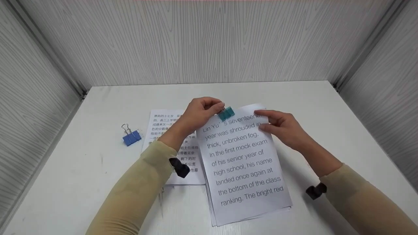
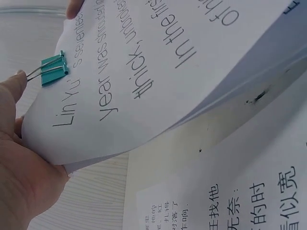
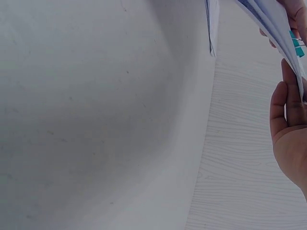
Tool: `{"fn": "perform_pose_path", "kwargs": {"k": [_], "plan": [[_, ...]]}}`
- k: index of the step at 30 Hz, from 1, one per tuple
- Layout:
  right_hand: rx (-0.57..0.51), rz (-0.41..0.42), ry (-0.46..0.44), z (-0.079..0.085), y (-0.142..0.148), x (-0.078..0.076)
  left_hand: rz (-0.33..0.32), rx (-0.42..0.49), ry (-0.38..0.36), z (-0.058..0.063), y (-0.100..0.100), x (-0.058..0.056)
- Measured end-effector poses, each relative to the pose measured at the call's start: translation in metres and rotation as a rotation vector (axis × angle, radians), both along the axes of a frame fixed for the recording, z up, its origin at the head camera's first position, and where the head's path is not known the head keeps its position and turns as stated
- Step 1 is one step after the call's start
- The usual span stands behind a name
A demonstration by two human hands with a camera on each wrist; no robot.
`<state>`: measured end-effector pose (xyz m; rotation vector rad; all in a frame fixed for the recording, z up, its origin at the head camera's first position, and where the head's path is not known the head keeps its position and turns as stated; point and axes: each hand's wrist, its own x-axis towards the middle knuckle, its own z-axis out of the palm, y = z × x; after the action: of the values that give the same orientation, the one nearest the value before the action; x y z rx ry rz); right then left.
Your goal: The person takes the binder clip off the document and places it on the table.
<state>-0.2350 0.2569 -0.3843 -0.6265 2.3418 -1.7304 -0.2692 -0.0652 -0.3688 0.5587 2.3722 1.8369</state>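
A stack of printed English sheets [image 1: 245,173] is raised between the two hands, its upper part tilted off the table. On its top edge sits a teal binder clip [image 1: 226,114], also visible in the left wrist view as a teal clip [image 2: 54,70] with wire handles. My left hand [image 1: 200,112] pinches those wire handles between thumb and finger. At the upper right edge, my right hand [image 1: 282,127] grips the sheets, thumb in front and other fingers behind; the right wrist view shows this hand [image 3: 292,129] against the paper edge.
Left of the raised stack, Chinese-printed sheets [image 1: 186,176] lie flat, partly covered by the left arm. A blue binder clip [image 1: 131,138] lies farther left. Metal wire [image 1: 161,192] shows beside the left sleeve. Grey wood-patterned panels [image 1: 202,42] enclose the white table [image 1: 294,94].
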Motion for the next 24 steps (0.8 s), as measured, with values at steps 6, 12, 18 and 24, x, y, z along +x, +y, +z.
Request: {"fn": "perform_pose_path", "kwargs": {"k": [6, 12, 18, 24], "plan": [[-0.003, 0.001, -0.013, -0.001, -0.001, -0.002, 0.020, -0.026, 0.054, 0.002, 0.003, 0.005], [0.004, 0.006, -0.002, 0.000, -0.002, -0.002, 0.062, -0.018, 0.089, 0.004, 0.001, 0.007], [0.003, 0.007, -0.010, -0.003, -0.001, -0.004, 0.110, 0.047, 0.114, 0.008, -0.013, 0.006], [-0.011, -0.017, -0.012, -0.005, 0.004, -0.008, 0.125, 0.071, 0.115, 0.016, -0.044, 0.013]]}}
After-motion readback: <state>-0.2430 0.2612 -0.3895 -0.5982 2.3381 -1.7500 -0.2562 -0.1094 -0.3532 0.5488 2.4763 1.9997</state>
